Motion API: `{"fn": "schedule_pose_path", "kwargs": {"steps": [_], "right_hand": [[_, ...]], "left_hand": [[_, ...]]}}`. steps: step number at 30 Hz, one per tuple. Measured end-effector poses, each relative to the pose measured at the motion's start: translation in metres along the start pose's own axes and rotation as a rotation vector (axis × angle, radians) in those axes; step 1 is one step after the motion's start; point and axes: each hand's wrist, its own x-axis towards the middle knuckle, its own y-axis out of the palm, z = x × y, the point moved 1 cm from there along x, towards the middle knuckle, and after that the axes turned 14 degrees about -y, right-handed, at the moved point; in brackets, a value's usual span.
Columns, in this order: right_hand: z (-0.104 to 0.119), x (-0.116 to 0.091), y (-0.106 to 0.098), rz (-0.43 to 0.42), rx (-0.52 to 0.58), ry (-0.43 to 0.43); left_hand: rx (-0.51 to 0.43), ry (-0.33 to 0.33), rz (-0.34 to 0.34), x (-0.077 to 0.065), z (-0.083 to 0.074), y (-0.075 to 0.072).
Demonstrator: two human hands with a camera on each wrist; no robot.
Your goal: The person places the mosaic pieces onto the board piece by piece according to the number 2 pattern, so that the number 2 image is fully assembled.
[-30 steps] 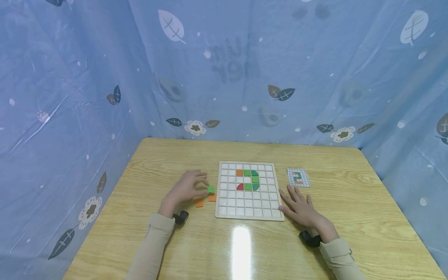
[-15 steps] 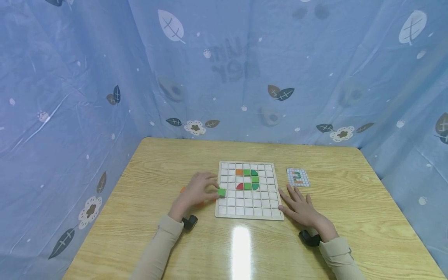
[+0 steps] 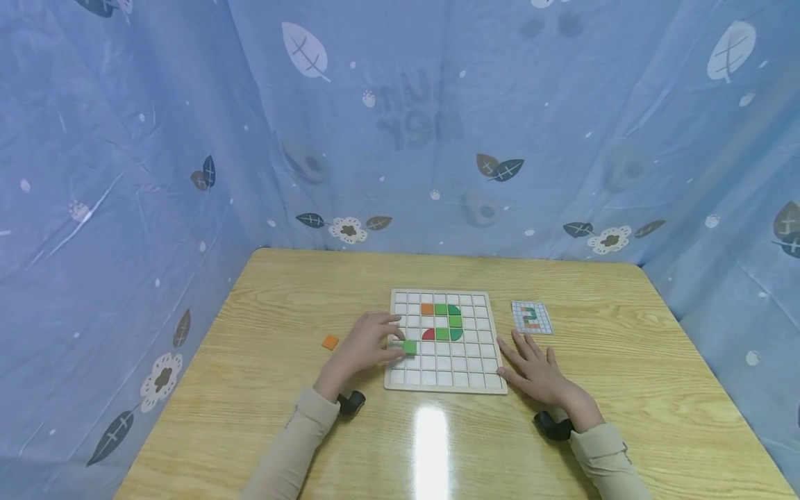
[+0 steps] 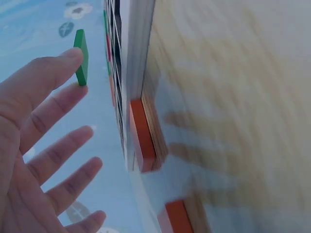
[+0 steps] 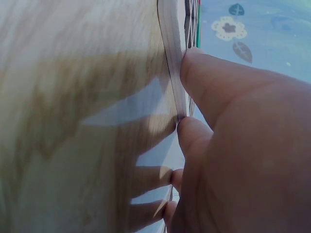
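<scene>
My left hand (image 3: 369, 342) pinches a green square tile (image 3: 409, 347) between thumb and index finger, over the left part of a white grid board (image 3: 444, 382). In the left wrist view the green tile (image 4: 82, 57) stands apart from the board's surface, and the other fingers are spread. Orange, green and red tiles form a curved figure in the board's upper middle, among them a red quarter-round tile (image 3: 428, 334). My right hand (image 3: 540, 375) lies with fingers spread at the board's right edge; its thumb and index finger touch that edge in the right wrist view.
A small pattern card (image 3: 532, 317) lies right of the board, just beyond the right fingertips. One orange tile (image 3: 330, 342) is on the table left of my left hand. The left wrist view shows another orange tile (image 4: 142, 136) close to the board's edge.
My left hand has carried the green tile rightward from beside the board to over its left columns. The right hand has stayed in place.
</scene>
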Motion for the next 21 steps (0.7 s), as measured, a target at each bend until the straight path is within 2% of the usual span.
{"fn": "schedule_pose_path", "kwargs": {"steps": [14, 21], "right_hand": [[-0.001, 0.000, 0.000, 0.005, 0.000, 0.001], [-0.001, 0.000, 0.000, 0.007, 0.001, 0.002]], "left_hand": [[-0.015, -0.057, 0.051, 0.009, -0.019, 0.009], [-0.012, -0.085, 0.062, 0.015, -0.024, 0.013]]}}
